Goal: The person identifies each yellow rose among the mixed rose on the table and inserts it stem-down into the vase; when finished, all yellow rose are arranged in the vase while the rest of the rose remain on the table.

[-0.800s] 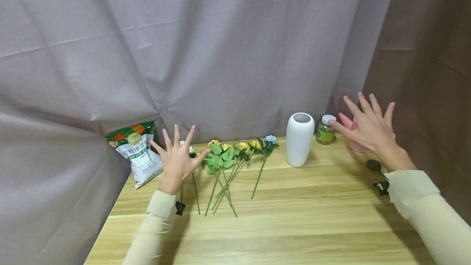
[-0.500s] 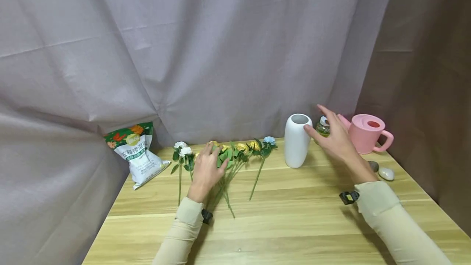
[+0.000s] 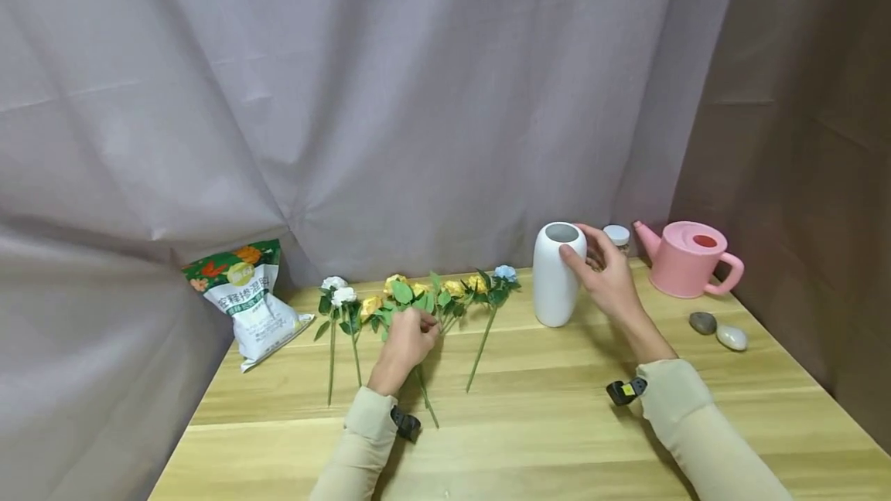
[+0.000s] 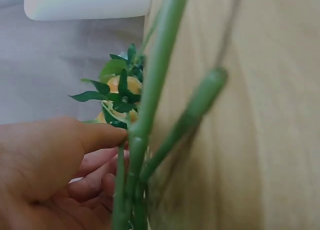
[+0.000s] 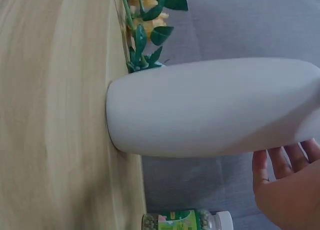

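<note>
My left hand (image 3: 407,340) is at the yellow artificial roses (image 3: 394,284) in the middle of the table. In the left wrist view its thumb (image 4: 102,136) and curled fingers close round several green stems (image 4: 132,182); how many it holds is unclear. My right hand (image 3: 612,284) grips the upper part of a white vase (image 3: 554,292), thumb in front and fingers at its right side and behind. The vase (image 5: 200,110) stands upright on the table. Two white roses (image 3: 343,297) lie left of my left hand, and a blue rose (image 3: 505,274) lies between the hands.
A fertilizer bag (image 3: 254,308) leans at the back left. Behind my right hand stands a jar (image 3: 616,236) with a white lid, beside a pink watering can (image 3: 689,261). Two stones (image 3: 731,337) lie at the right. A grey curtain (image 3: 418,99) closes off the back.
Both hands were spread in the air. My left hand has come down onto the rose stems and closed. My right hand has moved left and taken hold of the vase.
</note>
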The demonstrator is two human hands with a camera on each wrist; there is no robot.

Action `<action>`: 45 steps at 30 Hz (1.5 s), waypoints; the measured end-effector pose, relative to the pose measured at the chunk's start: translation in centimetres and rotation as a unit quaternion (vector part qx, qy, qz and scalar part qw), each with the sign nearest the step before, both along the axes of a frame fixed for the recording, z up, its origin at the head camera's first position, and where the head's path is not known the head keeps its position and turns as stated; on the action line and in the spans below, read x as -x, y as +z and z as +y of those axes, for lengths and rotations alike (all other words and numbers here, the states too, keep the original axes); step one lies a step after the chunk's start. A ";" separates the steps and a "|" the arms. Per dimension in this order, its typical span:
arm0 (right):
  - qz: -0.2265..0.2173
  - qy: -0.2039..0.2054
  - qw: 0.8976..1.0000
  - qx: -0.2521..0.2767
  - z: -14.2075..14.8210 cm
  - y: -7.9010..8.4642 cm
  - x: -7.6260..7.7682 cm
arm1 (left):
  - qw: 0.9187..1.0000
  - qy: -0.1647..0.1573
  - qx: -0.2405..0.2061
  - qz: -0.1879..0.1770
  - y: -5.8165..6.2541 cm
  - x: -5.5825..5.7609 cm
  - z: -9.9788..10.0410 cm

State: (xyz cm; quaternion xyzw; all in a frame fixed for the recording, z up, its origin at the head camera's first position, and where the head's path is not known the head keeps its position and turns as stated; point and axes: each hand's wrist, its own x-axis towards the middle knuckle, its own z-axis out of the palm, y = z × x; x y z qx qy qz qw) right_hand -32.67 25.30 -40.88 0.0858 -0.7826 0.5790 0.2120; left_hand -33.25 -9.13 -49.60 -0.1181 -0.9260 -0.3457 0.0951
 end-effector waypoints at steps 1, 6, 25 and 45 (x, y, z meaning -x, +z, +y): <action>0.007 0.001 1.000 0.001 -0.2 0.3 -0.3 | 1.000 -0.003 -0.004 0.003 0.2 0.0 -0.1; 0.026 0.005 1.000 0.009 -0.5 0.7 -0.4 | 0.999 -0.010 -0.031 0.018 2.1 0.1 -0.7; 0.015 0.007 1.000 0.019 -0.5 0.2 -0.1 | 0.898 -0.056 -0.426 0.099 12.9 0.5 3.4; 0.010 0.005 1.000 0.026 -0.3 -0.3 -0.4 | 0.856 -0.064 -0.457 0.233 19.1 2.4 13.1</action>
